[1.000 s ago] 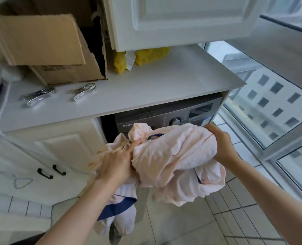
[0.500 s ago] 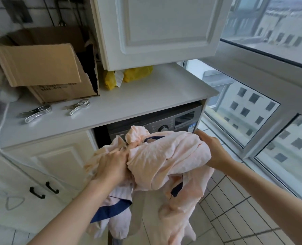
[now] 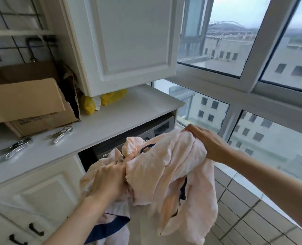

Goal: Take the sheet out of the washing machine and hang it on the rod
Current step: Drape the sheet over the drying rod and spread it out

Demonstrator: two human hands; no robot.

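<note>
My left hand point(image 3: 107, 181) has its fingers point(image 3: 117, 167) curled into a bunch of the sheet point(image 3: 164, 167); my right hand point(image 3: 205, 142) clamps the far side of the bundle, fingers wrapped over the fabric. Both grips appear firm. The sheet, pale peach with a dark blue border, is gathered in a wad between the two hands, with loose tails hanging below toward the tiled floor point(image 3: 249, 209).

Change noted: over the last second the bundle has risen and shifted right, toward the window point(image 3: 235, 50), and more cloth now hangs free beneath it. The view has also tilted upward. The washing machine point(image 3: 153, 131), set under the tabletop point(image 3: 111, 121), lies behind the bundle; its door cannot be seen.

Assessment: removal from the drum looks complete, and the carrying phase is under way. No rod is visible in this view. Risk: trailing ends may drag or snag. Two metal clips point(image 3: 60, 134) and a cardboard box point(image 3: 28, 103) rest on the tabletop.
</note>
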